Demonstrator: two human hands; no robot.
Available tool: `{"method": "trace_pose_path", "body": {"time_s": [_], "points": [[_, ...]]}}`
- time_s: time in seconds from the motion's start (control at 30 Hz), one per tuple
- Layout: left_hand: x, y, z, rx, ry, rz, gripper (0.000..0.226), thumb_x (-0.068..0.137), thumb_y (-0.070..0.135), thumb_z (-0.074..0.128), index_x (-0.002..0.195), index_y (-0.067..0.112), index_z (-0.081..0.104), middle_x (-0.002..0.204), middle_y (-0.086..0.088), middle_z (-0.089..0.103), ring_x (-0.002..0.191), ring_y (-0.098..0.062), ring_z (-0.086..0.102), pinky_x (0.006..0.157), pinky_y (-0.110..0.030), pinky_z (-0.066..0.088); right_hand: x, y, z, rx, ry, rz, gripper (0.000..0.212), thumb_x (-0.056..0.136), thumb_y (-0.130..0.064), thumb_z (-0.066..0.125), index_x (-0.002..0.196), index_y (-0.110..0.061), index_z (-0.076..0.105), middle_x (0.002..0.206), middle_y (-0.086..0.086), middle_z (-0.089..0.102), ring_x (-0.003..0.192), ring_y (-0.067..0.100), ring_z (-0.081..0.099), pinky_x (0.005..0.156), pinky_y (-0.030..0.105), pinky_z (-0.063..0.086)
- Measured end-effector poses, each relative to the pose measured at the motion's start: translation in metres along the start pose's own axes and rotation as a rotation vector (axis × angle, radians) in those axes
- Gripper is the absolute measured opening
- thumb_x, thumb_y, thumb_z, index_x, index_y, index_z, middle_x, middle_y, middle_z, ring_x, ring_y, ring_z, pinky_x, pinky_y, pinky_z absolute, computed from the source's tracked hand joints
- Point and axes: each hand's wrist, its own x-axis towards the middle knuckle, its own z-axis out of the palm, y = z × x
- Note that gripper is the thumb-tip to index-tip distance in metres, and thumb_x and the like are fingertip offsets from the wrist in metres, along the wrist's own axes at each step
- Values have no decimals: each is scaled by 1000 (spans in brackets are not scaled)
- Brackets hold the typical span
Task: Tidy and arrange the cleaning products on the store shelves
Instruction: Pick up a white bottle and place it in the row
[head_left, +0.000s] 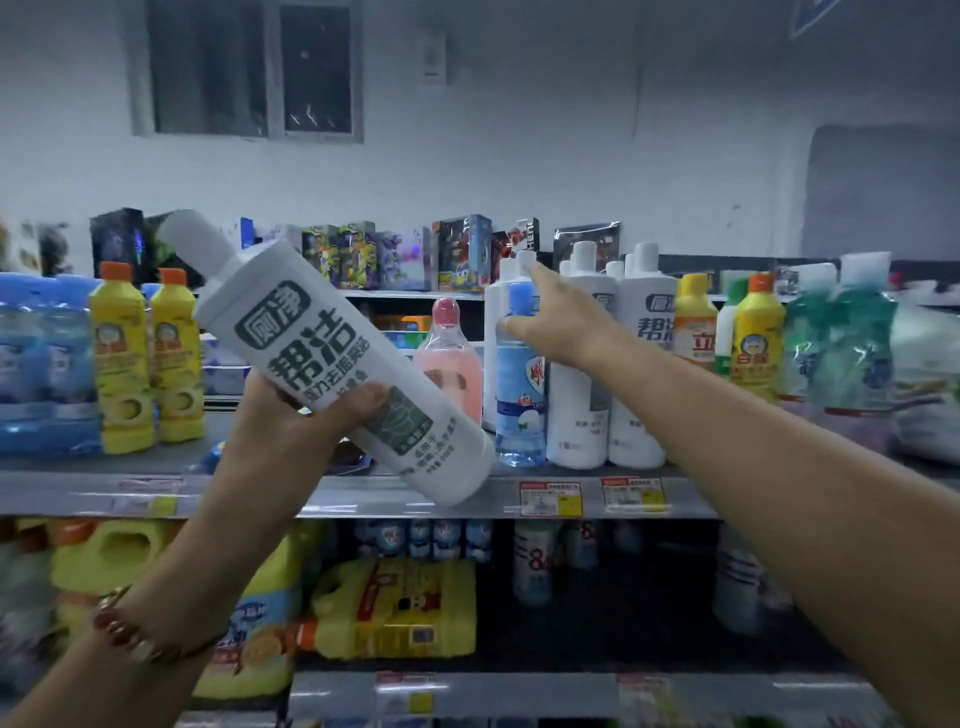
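- White plastic, the big cleaner bottle (332, 358) sits in the left hand (306, 415), whose grip is curled round its lower body, thumb across the label.
- Its long axis is tilted: cap up and to the left, base down and to the right, the base hanging just in front of the shelf edge (363, 499).
- Matching white bottles (613, 364) stand upright on the shelf to the right of the held one, with a blue bottle (519, 384) and a pink bottle (457, 353) between.
- Nearer that group, the right hand (550, 317) reaches in, fingers spread and holding nothing, fingertips at the blue bottle's cap.
- I judge the held bottle must swing upright and travel right to join its kind.
- Yellow bottles (145, 358) stand at the left; room among the white ones looks tight.
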Motion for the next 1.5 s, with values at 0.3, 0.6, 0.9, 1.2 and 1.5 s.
{"method": "trace_pose_path", "body": {"time_s": [0.3, 0.6, 0.9, 1.2, 1.5], "points": [[-6, -8, 4, 23, 50, -11, 39, 79, 17, 76, 113, 3, 63, 101, -7, 77, 92, -22, 76, 65, -34, 63, 33, 10, 15, -308, 143, -72, 44, 86, -31, 65, 118, -4, 55, 128, 12, 46, 105, 31, 53, 77, 34, 42], [9, -11, 13, 86, 56, -10, 50, 68, 28, 91, 106, 10, 65, 101, -8, 77, 93, -28, 76, 75, -58, 62, -6, 25, 23, 31, 81, -318, 80, 80, -38, 81, 140, -22, 31, 144, 14, 42, 97, 33, 61, 87, 50, 56], [24, -13, 28, 145, -13, 1, 60, 58, 32, 89, 108, 7, 66, 97, -1, 79, 86, -20, 77, 66, -29, 62, -46, 37, 5, 290, 274, -351, 82, 79, -26, 85, 143, -21, 34, 114, -3, 54, 71, 21, 57, 61, 18, 48], [41, 3, 65, 170, -101, 8, 54, 66, 11, 86, 110, 17, 55, 98, 6, 78, 89, -11, 75, 67, -27, 61, -86, 51, -73, 493, 388, -266, 85, 75, -29, 86, 143, -33, 35, 115, -9, 62, 89, 5, 69, 73, 17, 58], [68, -4, 120, 271, -189, 52, 56, 75, 10, 87, 119, 21, 54, 98, 14, 77, 88, 1, 72, 73, -24, 58, -132, 68, -90, 497, 265, -232, 83, 61, -48, 83, 132, -44, 41, 119, -10, 65, 90, 11, 73, 81, 34, 63]]}}
